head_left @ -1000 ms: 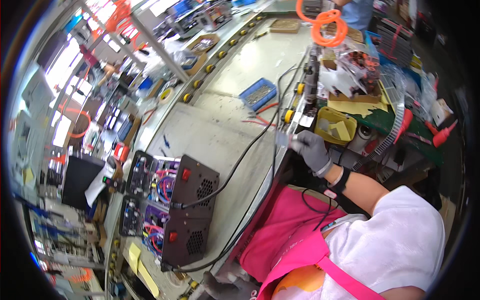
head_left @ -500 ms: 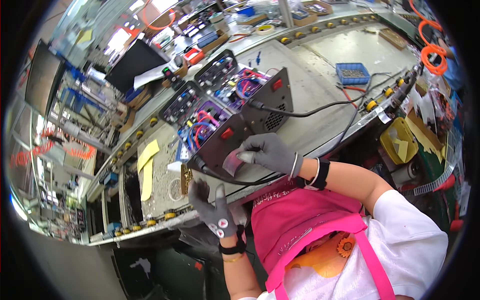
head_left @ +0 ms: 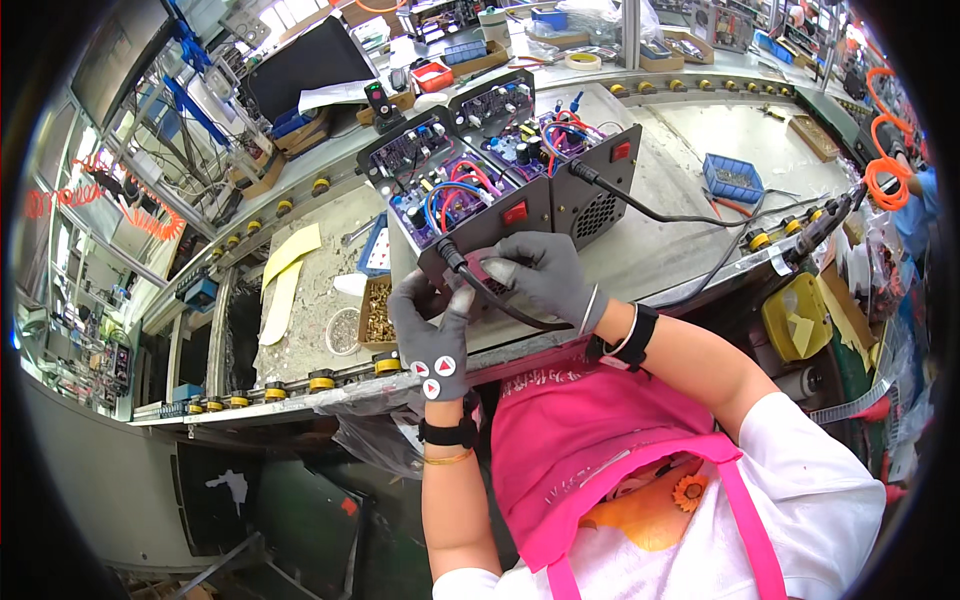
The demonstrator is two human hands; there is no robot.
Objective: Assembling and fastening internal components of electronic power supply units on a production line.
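From the head camera, looking down, two open black boxes of electronics stand side by side on the grey table (head_left: 680,250); take the near box (head_left: 470,200) as the landmark. Its lid is off, showing a purple circuit board with red and blue wires, and its dark front panel carries a small red switch. The left hand (head_left: 432,335), in a grey glove with small round white stickers bearing red marks on the back, is raised against the lower front corner of the near box, its fingers (head_left: 458,300) curled up and pressing there; whether they pinch anything cannot be told. The right hand (head_left: 545,275), also gloved in grey, lies over the same front edge just right of the left hand, fingers bent and close together over a small pink-red piece held against the panel. A black cable (head_left: 500,305) plugs into the near box's front and loops under the right hand. The far box (head_left: 560,150) stands touching the near box on its right, with its own cable running away across the table. Left of the near box sit a small tray of brass screws (head_left: 377,312) and two pale yellow sheets (head_left: 285,270). Well to the right lies a blue bin (head_left: 733,178), and beyond the boxes a red box and a roll of tape.
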